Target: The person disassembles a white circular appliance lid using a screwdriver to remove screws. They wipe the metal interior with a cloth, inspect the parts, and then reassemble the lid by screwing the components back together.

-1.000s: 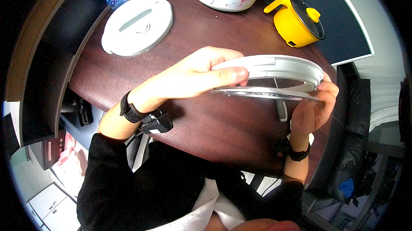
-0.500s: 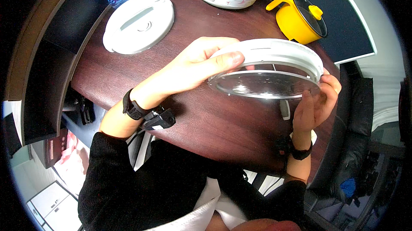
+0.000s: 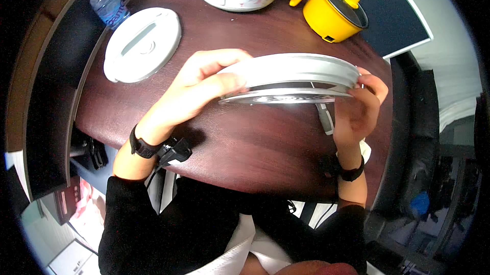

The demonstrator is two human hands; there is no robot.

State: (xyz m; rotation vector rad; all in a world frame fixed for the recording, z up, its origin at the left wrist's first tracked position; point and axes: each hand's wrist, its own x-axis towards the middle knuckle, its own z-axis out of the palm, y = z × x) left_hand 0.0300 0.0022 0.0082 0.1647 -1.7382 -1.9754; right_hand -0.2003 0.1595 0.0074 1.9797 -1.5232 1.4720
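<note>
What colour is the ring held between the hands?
White. The ring shows in the head view, the only one here.

Yellow pot (image 3: 320, 18), blue-capped bottle (image 3: 107, 3)
The pot stands lidded on the tabletop's (image 3: 245, 145) far right; the bottle is by its left edge.

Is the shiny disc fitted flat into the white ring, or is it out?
Out: a gap shows between the shiny disc and the white ring. Whether they touch at the ends, I cannot tell.
</note>
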